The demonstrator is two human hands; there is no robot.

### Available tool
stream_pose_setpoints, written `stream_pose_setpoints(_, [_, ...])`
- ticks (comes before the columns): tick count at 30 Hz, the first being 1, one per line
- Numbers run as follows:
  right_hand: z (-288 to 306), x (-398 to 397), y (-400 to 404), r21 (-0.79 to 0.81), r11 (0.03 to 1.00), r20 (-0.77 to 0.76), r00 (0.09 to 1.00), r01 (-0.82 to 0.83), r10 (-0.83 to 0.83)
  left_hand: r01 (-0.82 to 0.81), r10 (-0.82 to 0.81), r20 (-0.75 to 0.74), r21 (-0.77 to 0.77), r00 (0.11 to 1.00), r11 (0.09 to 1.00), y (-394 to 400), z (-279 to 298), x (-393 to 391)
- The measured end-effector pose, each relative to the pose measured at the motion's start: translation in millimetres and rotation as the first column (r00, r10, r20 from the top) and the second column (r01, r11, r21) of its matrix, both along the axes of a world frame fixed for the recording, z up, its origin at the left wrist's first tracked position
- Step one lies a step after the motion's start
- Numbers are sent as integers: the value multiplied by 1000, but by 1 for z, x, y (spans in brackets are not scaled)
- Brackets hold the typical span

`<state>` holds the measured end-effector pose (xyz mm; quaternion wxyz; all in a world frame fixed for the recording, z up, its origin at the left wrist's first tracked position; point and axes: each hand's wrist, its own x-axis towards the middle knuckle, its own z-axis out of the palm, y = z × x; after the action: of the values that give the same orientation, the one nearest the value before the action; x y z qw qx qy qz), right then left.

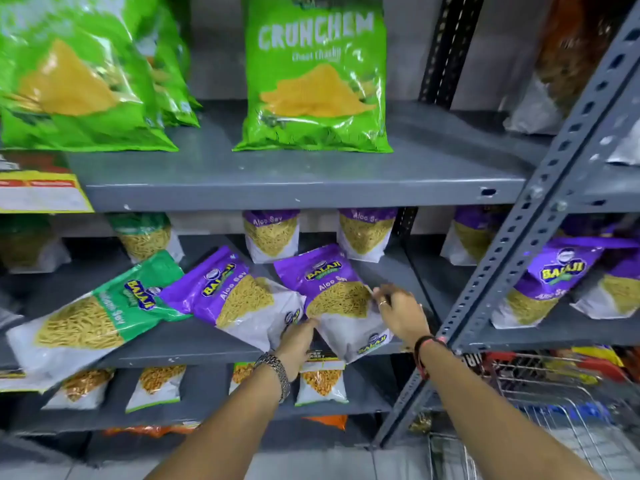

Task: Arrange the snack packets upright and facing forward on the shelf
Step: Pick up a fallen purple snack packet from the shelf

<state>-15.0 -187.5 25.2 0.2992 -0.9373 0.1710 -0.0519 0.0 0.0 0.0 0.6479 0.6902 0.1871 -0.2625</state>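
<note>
On the middle grey shelf [194, 344] three packets lie tilted on their backs: a green Balaji sev packet [90, 320] at the left, a purple Aloo Sev packet [235, 299] in the middle, and another purple Aloo Sev packet [339, 299] to its right. My left hand [298, 344] grips the lower left edge of the right purple packet, where it meets the middle one. My right hand [401, 310] holds that same packet's right edge. Behind them two purple packets [272, 235] and a green one [145, 233] stand upright facing forward.
Large green Crunchem bags [317, 74] stand on the shelf above. A slotted grey upright post [540, 202] runs diagonally at the right, with more purple packets [547, 282] beyond it. Small snack packets [322, 382] line the shelf below. A wire trolley basket [554, 410] sits at lower right.
</note>
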Motion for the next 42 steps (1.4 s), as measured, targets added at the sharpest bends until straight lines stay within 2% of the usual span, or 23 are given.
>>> stream_pose_setpoints(2, [-6,21,-6,138,988,-120,992,66,-49,-51,50,-51,-33,997,998,-4,-14,14])
stream_pose_setpoints(4, [-10,43,-11,269,949,-202,973,166,-113,-128,109,-123,-160,986,979,-8,-26,23])
stream_pose_setpoints(7, [-28,69,-15,394,885,-262,953,248,-150,-250,204,-176,-302,963,920,-15,-38,31])
stream_pose_setpoints(9, [-46,80,-20,516,811,-266,951,277,-156,-312,268,-172,-331,948,891,-19,-42,34])
stream_pose_setpoints(13, [-99,92,-42,575,742,-269,936,344,-225,-335,290,-179,-320,940,886,-21,-43,35])
stream_pose_setpoints(15, [-94,84,-38,562,730,-275,920,390,-279,-329,282,-184,-321,942,888,-21,-44,36])
stream_pose_setpoints(19, [-61,48,-17,623,647,-210,891,439,-403,-276,238,-160,-286,958,918,-17,-43,29])
stream_pose_setpoints(23, [-58,3,-10,653,591,-203,861,473,-466,-176,139,-145,-285,980,942,-7,-41,14])
stream_pose_setpoints(27, [-41,-49,1,733,501,-183,842,461,-507,-10,4,-22,-297,1000,955,7,-32,-9])
stream_pose_setpoints(30, [-29,-83,6,783,481,-102,845,394,-525,97,-82,60,-322,995,942,13,-22,-24])
stream_pose_setpoints(35, [-21,-116,2,785,509,-33,843,354,-536,246,-191,194,-320,962,915,13,-7,-35])
stream_pose_setpoints(42, [-16,-124,-8,792,524,11,852,312,-524,266,-206,213,-307,955,914,2,-4,-42])
